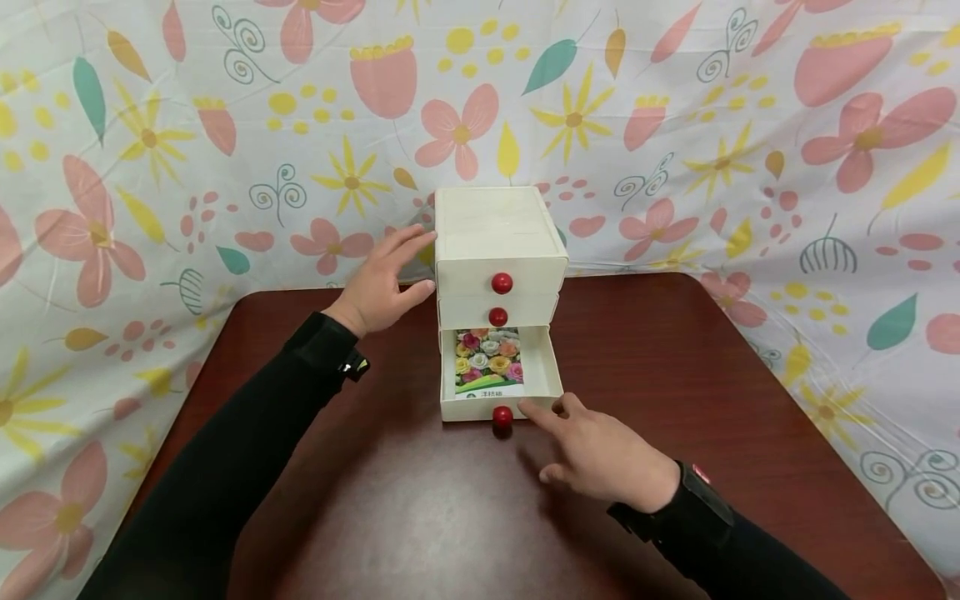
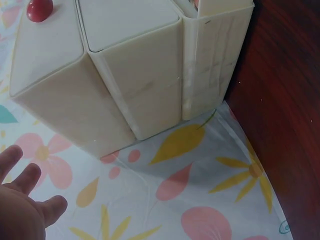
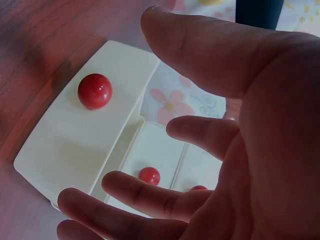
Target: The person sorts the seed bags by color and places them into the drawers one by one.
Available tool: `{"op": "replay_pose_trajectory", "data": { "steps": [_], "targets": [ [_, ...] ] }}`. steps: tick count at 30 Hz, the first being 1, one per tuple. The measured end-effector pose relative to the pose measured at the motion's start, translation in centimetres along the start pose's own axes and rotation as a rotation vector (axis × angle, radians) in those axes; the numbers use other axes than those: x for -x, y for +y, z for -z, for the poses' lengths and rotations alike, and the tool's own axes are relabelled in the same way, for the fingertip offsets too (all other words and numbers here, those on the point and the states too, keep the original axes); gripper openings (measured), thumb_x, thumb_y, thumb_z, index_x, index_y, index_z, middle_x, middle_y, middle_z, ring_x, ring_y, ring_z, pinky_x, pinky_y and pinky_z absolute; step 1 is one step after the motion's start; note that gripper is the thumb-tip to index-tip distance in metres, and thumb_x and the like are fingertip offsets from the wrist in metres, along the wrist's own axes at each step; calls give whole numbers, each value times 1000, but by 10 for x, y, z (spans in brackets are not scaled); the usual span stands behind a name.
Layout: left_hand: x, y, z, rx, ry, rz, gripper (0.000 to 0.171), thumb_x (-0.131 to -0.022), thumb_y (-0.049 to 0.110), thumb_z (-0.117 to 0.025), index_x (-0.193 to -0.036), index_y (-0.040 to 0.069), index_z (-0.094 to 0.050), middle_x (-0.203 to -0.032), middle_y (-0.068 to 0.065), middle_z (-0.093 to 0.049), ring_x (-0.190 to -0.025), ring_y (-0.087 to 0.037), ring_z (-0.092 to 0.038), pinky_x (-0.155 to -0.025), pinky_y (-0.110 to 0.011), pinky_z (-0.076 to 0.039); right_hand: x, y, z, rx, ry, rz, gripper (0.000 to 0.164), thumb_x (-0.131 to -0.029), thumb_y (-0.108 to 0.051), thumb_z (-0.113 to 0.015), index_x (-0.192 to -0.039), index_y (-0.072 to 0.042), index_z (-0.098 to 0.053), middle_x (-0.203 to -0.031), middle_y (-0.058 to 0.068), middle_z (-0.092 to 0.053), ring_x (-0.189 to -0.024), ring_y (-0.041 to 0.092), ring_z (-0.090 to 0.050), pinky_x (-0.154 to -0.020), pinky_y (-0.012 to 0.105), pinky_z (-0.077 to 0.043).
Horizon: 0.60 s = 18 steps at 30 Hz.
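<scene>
A small cream drawer unit with red knobs stands at the table's far side. Its bottom drawer is pulled out, while the two above it are closed. Inside lies a flat packet or card printed with colourful flowers. My right hand is at the drawer's front right, index fingertip by the front rim beside the red knob; its fingers are extended and spread. At the unit's upper left side, my left hand has its fingers spread and holds nothing. The left wrist view shows these fingers apart from the unit's side.
The dark reddish-brown table has rounded far corners. Right behind it hangs a white cloth with pink, yellow and green flower prints, which also runs down along both sides.
</scene>
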<state>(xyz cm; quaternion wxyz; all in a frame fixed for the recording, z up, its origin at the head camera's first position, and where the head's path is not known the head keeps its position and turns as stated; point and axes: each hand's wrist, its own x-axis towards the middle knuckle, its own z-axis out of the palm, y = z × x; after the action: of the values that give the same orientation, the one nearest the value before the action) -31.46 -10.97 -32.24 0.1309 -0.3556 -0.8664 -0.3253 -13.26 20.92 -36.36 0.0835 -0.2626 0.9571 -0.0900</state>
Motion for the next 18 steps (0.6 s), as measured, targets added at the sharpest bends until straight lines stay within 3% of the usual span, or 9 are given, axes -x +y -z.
{"op": "replay_pose_trajectory", "data": {
  "steps": [8,18],
  "targets": [
    [-15,-6,-6,145,-38,63,60,-99,28,-63,-154,14,-41,-160,-9,-26,-146,-28,-23,-113,-50,-27,-3,1,-3,-12,-18,12,81,-82,-33,-83,-151,-17,-44,-113,15,-51,-62,8,-49,-61,28,-48],
    [-25,-5,-12,256,-85,125,47,-103,29,-58,-147,13,-52,-158,3,-33,-142,-15,-33,-109,-40,-35,-6,1,-9,-30,-17,55,79,-81,-30,-84,-149,-15,-47,-107,9,-50,-57,6,-45,-56,25,-44]
  ]
}}
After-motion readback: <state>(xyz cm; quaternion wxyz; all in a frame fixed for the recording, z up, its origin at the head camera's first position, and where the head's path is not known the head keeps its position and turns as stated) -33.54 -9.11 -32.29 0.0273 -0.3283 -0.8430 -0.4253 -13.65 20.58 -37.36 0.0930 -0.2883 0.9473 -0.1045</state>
